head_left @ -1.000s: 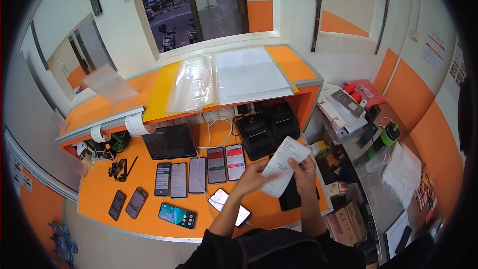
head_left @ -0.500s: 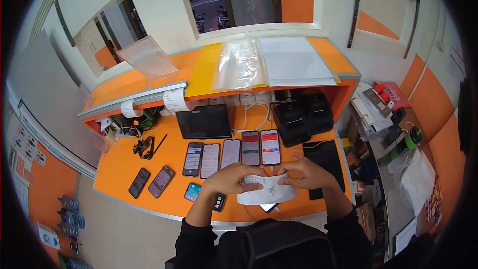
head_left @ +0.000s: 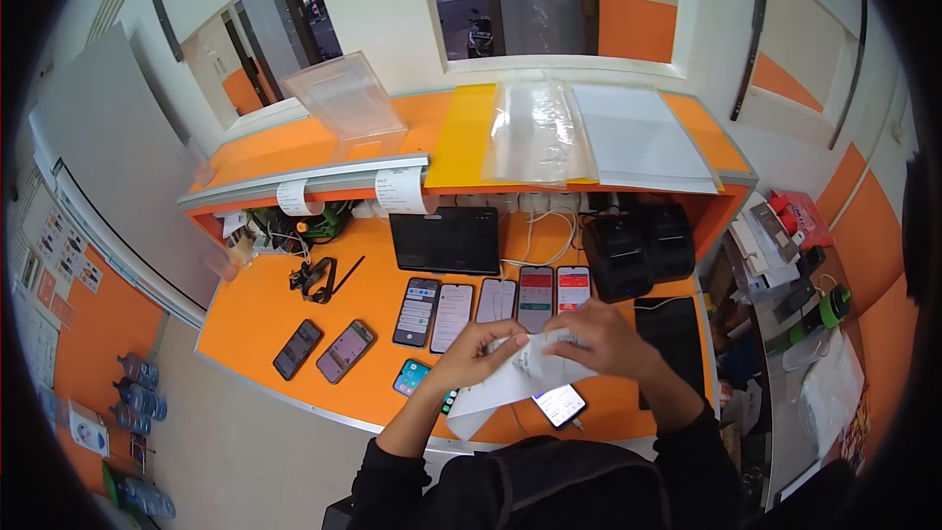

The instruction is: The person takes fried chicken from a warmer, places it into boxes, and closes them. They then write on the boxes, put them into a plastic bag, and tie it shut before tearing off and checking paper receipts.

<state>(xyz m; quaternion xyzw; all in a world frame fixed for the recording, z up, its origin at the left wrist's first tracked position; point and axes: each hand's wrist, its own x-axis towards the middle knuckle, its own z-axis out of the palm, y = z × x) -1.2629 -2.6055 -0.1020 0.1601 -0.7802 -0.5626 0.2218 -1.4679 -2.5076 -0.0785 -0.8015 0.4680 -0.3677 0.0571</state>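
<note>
Both hands hold a white printed paper slip [head_left: 500, 385] above the front of the orange desk [head_left: 250, 299]. My left hand [head_left: 476, 353] pinches its upper left part, and my right hand [head_left: 599, 339] grips its right end. One long corner of the slip hangs down to the left. Below the right hand a lit phone [head_left: 560, 404] lies with a cable at its end. A phone with a teal screen [head_left: 411, 376] is left of my left hand. Behind the hands stands a row of several phones [head_left: 451, 317], lying face up side by side.
Two more phones [head_left: 345, 349] lie at the left, below a black strap [head_left: 312, 280]. A dark tablet [head_left: 446, 240] and black devices [head_left: 638, 245] are at the back. A black flat panel [head_left: 672, 348] lies right. Plastic sleeves [head_left: 538, 132] cover the shelf.
The slip has gone from a curled loop to a slanted sheet with its end hanging lower left. The view has turned left, so the desk appears further right.
</note>
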